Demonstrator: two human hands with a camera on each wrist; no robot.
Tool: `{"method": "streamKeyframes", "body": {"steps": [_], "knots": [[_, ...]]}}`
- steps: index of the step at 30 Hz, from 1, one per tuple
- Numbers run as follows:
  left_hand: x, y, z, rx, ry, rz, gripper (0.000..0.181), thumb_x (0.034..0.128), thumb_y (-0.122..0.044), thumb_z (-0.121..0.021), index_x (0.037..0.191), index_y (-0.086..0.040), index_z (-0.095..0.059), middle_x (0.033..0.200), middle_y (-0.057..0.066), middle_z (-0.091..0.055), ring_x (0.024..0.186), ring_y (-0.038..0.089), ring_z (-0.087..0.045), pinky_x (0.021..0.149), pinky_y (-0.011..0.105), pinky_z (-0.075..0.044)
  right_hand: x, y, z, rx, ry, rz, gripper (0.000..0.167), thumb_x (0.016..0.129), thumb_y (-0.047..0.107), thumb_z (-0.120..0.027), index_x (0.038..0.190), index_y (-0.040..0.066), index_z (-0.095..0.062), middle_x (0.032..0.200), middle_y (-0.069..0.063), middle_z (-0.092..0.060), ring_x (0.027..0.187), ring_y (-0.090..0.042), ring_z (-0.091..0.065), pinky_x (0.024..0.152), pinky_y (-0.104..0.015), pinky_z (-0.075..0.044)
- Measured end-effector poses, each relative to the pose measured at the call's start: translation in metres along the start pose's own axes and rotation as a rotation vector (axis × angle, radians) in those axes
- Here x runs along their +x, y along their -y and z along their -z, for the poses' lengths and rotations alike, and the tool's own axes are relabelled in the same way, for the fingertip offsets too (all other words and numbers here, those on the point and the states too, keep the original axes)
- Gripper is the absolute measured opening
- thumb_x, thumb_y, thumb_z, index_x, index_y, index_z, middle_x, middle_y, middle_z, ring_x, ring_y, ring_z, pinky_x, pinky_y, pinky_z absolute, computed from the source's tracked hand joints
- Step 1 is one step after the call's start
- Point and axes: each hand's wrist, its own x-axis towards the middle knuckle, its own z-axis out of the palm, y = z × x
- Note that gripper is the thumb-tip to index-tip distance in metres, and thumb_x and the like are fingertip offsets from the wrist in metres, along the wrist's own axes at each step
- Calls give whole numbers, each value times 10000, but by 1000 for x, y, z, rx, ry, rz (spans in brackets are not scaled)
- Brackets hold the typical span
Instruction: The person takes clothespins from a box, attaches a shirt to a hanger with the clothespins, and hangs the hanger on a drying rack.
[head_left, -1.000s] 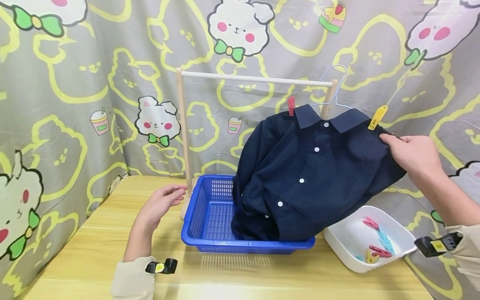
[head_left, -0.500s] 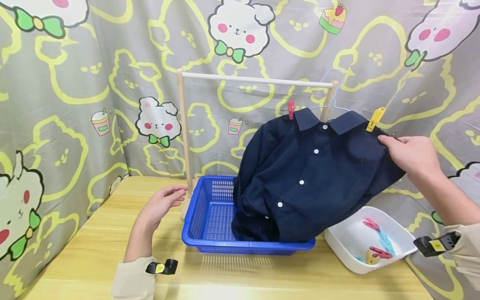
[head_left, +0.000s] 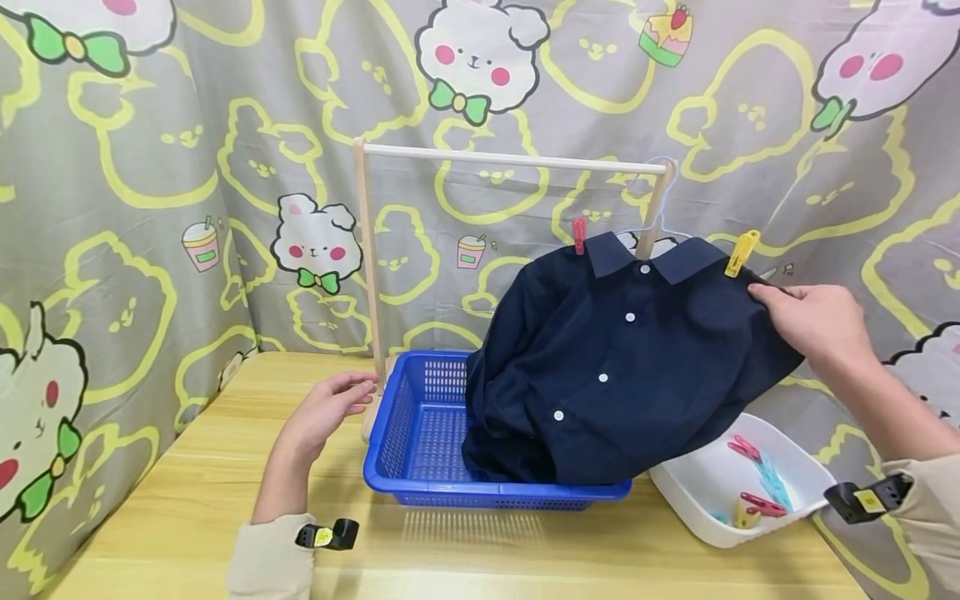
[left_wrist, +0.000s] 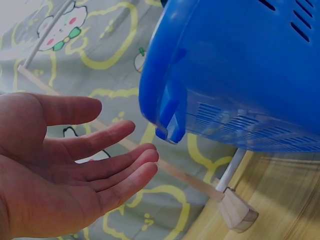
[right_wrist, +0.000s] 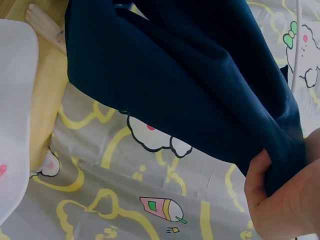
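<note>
My right hand [head_left: 821, 321] grips a dark navy shirt [head_left: 675, 358] at its right shoulder; in the right wrist view the fingers curl round the cloth. The shirt is on a pale blue hanger [head_left: 660, 212], a red clothespin [head_left: 579, 236] at one shoulder and a yellow clothespin [head_left: 742, 253] at the other. Its lower part lies in a blue basket [head_left: 495, 493]. Whether the hanger's hook touches the rack I cannot tell. Beside the basket's left end my left hand [head_left: 330, 414] holds nothing, its fingers loosely extended, apart from the basket wall in the left wrist view.
A wooden rack with a white rail [head_left: 510, 157] stands behind the basket. To the right, a white tub [head_left: 705, 529] contains red, blue and yellow clothespins. All this is on a wooden table [head_left: 187, 500], with a patterned curtain [head_left: 292, 108] behind.
The shirt, hanger and clothespins have come down and slightly left, with my right hand moving along while gripping the cloth. My left hand has barely moved.
</note>
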Motion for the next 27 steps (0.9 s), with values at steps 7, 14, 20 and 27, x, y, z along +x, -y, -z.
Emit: {"method": "streamKeyframes", "body": {"steps": [7,14,20,27], "knots": [[2,2,-3,-4,19,-1,491,1074,-225,-476,1442,98,-443,1466,306,-477,1322,437,-490,1113,514,-439,0,-5,-5,-34,-8,27,669,987,627,-421,627,120,-668,925,-277,-638,975,-457,-534,663,-410,-417],[5,5,-10,6,44,27,533,1070,-225,-484,1514,43,-362,1496,315,-439,1362,465,-465,1133,563,-399,-1,-8,-9,-48,-1,33,710,994,618,-408,821,0,-713,983,-322,-623,968,-462,-524,665,-414,-415],[10,12,-16,33,110,80,660,1066,-269,-503,1574,37,-213,1545,336,-360,1378,510,-442,1150,623,-342,-2,-11,-12,-47,8,39,771,1000,614,-397,1078,-102,-673,1108,-376,-590,991,-484,-511,712,-477,-448],[15,21,-24,15,159,99,649,1061,-245,-505,1510,148,-251,1427,357,-489,1278,459,-551,1047,550,-482,-3,-12,-12,-39,15,49,765,1008,604,-393,1134,-105,-652,1117,-380,-589,1000,-489,-510,754,-529,-454]]}}
